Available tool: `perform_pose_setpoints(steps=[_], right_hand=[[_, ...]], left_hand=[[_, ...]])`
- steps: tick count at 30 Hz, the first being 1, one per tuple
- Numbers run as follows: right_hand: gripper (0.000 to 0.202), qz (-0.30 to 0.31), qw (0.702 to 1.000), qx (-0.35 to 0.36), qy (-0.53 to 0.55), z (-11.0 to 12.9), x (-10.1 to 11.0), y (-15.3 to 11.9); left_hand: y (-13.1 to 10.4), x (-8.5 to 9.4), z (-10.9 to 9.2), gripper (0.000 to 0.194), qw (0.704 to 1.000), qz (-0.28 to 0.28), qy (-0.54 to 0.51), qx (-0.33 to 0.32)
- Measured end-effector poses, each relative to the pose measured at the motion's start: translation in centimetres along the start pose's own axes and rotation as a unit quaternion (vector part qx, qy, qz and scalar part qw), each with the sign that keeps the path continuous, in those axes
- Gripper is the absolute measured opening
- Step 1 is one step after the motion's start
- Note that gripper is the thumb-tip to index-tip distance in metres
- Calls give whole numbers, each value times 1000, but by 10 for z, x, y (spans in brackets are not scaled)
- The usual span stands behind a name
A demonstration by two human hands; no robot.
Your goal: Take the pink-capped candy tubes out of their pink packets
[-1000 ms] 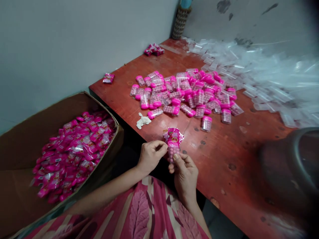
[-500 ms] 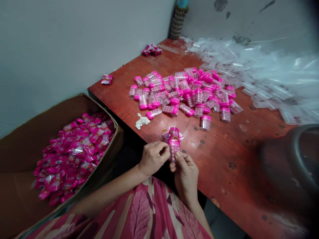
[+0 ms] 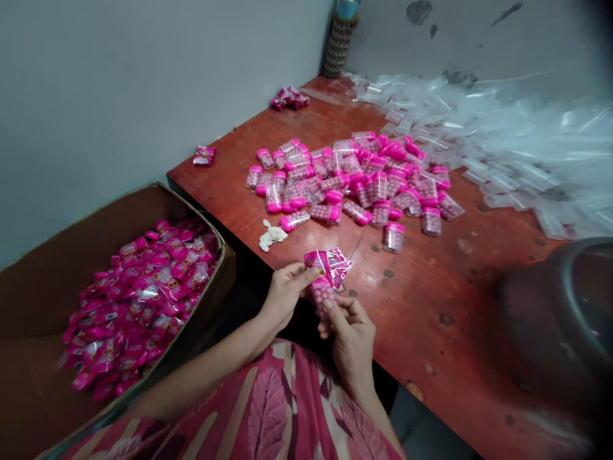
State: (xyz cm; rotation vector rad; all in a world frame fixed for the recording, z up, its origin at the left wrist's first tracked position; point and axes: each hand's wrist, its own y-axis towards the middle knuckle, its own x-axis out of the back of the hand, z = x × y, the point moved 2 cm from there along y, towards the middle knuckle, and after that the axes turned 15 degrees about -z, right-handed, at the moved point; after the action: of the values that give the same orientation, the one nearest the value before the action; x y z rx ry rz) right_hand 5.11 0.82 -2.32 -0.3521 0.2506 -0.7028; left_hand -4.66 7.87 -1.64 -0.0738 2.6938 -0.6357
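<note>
My right hand (image 3: 353,335) grips the lower end of a small clear bottle (image 3: 321,295) filled with pink balls, thumb on top. Over the bottle's upper end lies a pink printed sleeve (image 3: 313,258). My left hand (image 3: 286,292) pinches this sleeve between thumb and fingers, close to the bottle. Behind it, at the table edge, more pink printed sleeves (image 3: 341,267) lie flat. How far the held sleeve covers the cap cannot be made out.
Pink-capped bottles (image 3: 352,169) lie heaped on the red table (image 3: 431,275). Empty clear bottles (image 3: 507,147) pile up behind. Left stands a cardboard box (image 3: 29,351) of pink-wrapped bottles (image 3: 143,300). A dark round container (image 3: 550,313) stands right. A white lump (image 3: 272,235) lies near the edge.
My left hand has moved from beside the bottle up onto the sleeve and now pinches it. The bottle has shifted slightly left, and the sleeve's upper end has swung left.
</note>
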Motion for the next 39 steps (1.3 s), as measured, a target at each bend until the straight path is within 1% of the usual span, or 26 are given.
perform_pose_setpoints(steps=[3, 6, 9, 12, 15, 17, 22, 25, 27, 29, 31, 34, 36, 38, 39], right_hand=[[22, -2, 1000, 4, -18, 1, -1, -2], [23, -4, 1000, 6, -26, 2, -1, -3], [28, 2, 1000, 10, -30, 2, -2, -5], [37, 6, 999, 17, -34, 0, -1, -7], [42, 7, 999, 15, -42, -2, 1, -7], [42, 7, 999, 10, -47, -3, 3, -7], [43, 9, 999, 1, -35, -3, 5, -5], [44, 14, 1000, -16, -15, -3, 5, -4], [44, 14, 1000, -25, -2, -2, 6, -3], [42, 13, 999, -32, 8, -2, 6, -3], [42, 11, 999, -33, 11, -1, 6, -4], [45, 14, 999, -32, -1, 0, 6, -5], [46, 17, 999, -30, -12, 0, 6, -5], [45, 18, 999, -30, -20, 0, 7, -5], [45, 18, 999, -32, -23, 0, 7, -5]], left_hand=[[4, 6, 2, 20, 996, -41, 65, -52], [5, 10, -2, 25, 977, -75, 154, -126], [3, 11, -9, 31, 956, -79, 214, -185], [4, 9, -13, 32, 943, -68, 246, -213], [7, 9, -12, 31, 946, -56, 248, -202], [10, 9, -10, 30, 957, -46, 225, -179], [10, 11, -5, 29, 992, -15, 98, -80], [6, 14, -1, 27, 999, 15, 15, -24], [4, 16, 3, 24, 1000, 19, 4, -19], [5, 20, 5, 23, 998, 0, 42, -54], [7, 22, 4, 24, 989, -13, 105, -105], [6, 21, -2, 26, 964, -16, 201, -176], [5, 20, -8, 29, 944, -20, 247, -216], [4, 19, -13, 31, 932, -21, 270, -241], [4, 19, -14, 32, 932, -16, 271, -241]])
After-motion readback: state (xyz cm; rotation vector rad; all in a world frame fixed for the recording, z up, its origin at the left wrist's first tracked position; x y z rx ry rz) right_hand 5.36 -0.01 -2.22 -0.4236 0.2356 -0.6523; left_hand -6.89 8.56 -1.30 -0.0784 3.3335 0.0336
